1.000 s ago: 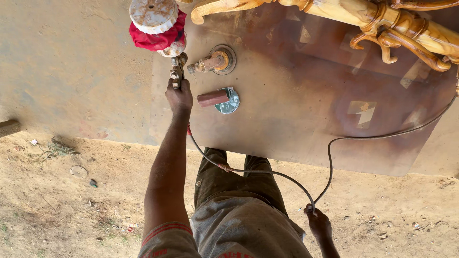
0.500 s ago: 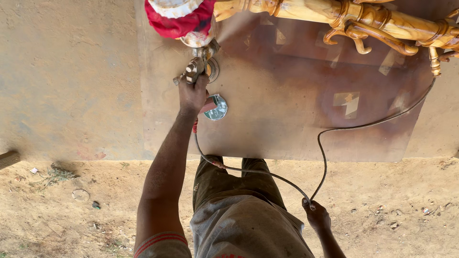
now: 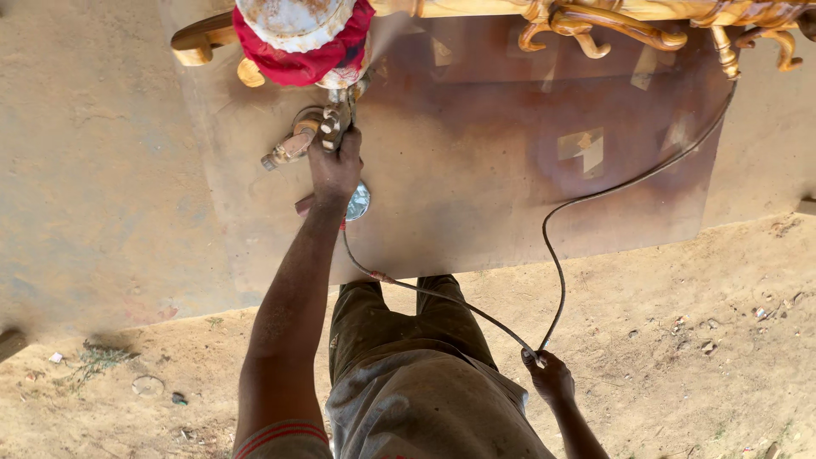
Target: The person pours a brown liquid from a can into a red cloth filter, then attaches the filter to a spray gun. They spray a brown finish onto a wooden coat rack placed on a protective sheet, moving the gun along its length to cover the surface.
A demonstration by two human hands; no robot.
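Note:
My left hand (image 3: 335,167) is stretched out forward and grips a spray gun (image 3: 333,124). The gun's pale cup, wrapped in a red cloth (image 3: 299,41), sits just beyond my fingers. A thin dark hose (image 3: 554,255) runs from the gun past my legs, then loops back over a brown stained board (image 3: 510,170). My right hand (image 3: 549,376) hangs low by my hip and is closed on that hose. Carved golden wooden furniture (image 3: 612,19) stretches along the top edge, above the board.
A brass-coloured fitting (image 3: 289,146) and a round shiny tin (image 3: 359,202) lie on the board beside my left hand. Sandy ground (image 3: 680,340) with small stones and scraps surrounds my legs. A grey concrete surface (image 3: 93,170) lies to the left.
My left hand has carried the spray gun to the right, over the fitting and tin on the board. The right hand has kept hold of the hose.

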